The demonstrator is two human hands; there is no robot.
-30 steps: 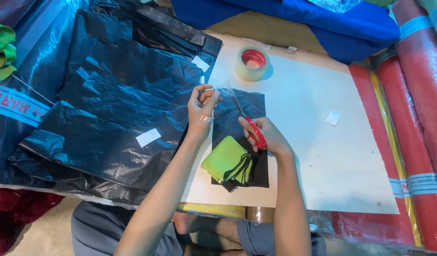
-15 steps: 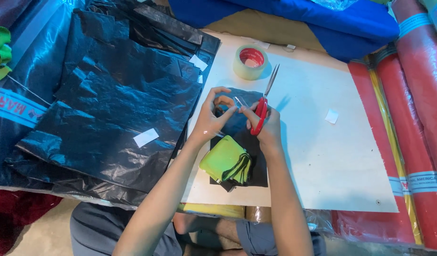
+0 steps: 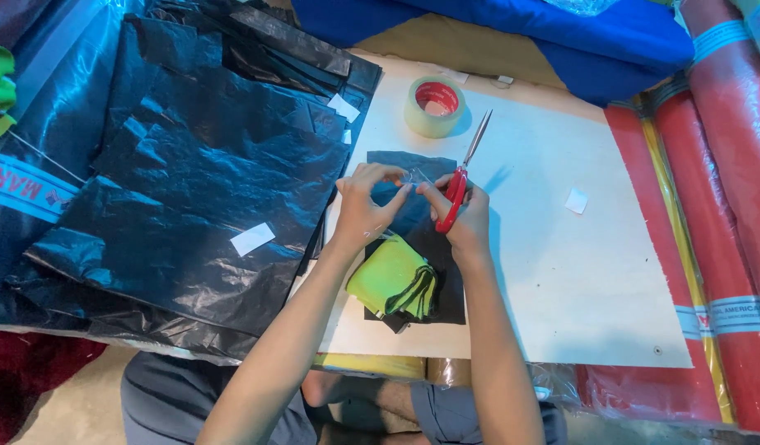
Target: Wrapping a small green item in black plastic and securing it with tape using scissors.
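My right hand (image 3: 466,216) grips red-handled scissors (image 3: 465,171), blades pointing up and away over the white board (image 3: 561,272). My left hand (image 3: 365,204) meets it at the fingertips, and both pinch a small clear strip of tape between them. Under the hands lies a black plastic sheet (image 3: 413,169). On its near part rests a folded lime-green cloth with black trim (image 3: 390,278). A roll of clear tape with a red core (image 3: 435,106) stands farther back on the board.
A pile of black plastic bags (image 3: 190,181) with white labels covers the left. Blue fabric (image 3: 561,33) lies at the back. Red rolls (image 3: 726,206) line the right edge. A small white scrap (image 3: 576,200) lies on the board.
The scissors swung up from over the black sheet, so the blades now point away. My two hands came together, fingertips pinching a strip of tape.
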